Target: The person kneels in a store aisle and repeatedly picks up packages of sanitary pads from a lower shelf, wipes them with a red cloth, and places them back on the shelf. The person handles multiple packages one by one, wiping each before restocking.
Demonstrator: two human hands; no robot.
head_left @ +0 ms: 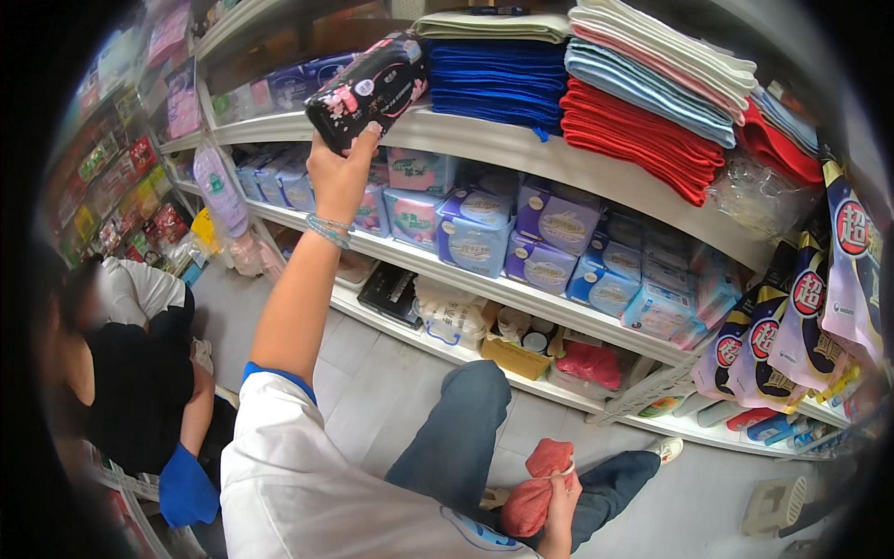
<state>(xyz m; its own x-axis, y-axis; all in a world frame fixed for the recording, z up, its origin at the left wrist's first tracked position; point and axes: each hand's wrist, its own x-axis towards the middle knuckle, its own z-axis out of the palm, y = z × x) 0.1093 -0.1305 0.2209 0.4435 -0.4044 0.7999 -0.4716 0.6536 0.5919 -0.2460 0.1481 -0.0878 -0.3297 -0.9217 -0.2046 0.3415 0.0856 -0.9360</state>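
Note:
My left hand (342, 168) reaches up to a white shelf and grips the near end of a black package with pink blossoms (370, 91), which looks like sanitary pads. The package is tilted in front of the upper shelf, beside a stack of folded blue towels (496, 77). Low down by my leg, my right hand (561, 506) holds a bunched red cloth (534, 499) with a thin white loop around it. Purple packages (304, 80) lie on the upper shelf, behind and left of the black one.
Boxy blue and purple packs (475, 237) line the middle shelf. Folded red towels (639, 140) overhang the upper shelf edge. Pouches (807, 300) hang at the right, above a plastic stool (774, 504). Two people crouch at the left, one in a black top (143, 391).

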